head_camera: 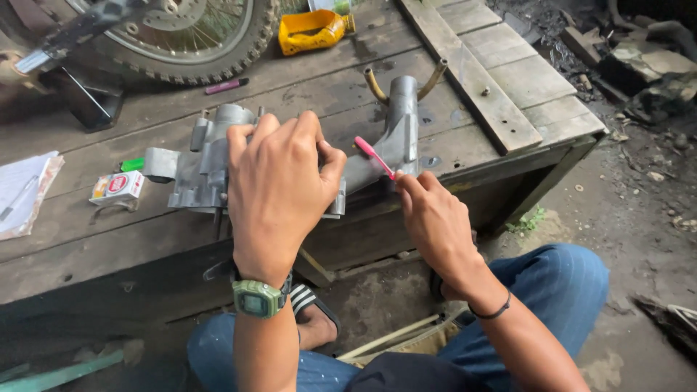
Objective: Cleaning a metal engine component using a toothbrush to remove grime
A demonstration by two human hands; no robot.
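Left hand (278, 190) atop grey engine casing (210, 163); pink toothbrush (374, 156) between right fingers (410, 181)

A worn wooden plank platform (508, 94) spans the scene. At its far left, a knobby spoked motorcycle wheel (196, 43) rests on the boards. A dented yellow plastic container (312, 30) lies to the right of the wheel. A slim pink marker pen (226, 86) lies just in front of the tyre. Near the left edge sits a small red-and-white cardboard packet (117, 186), with a green lighter (132, 165) just beyond it. A stack of white papers (22, 192) lies at the far left edge. Dark rubble (639, 58) occupies the far right ground.
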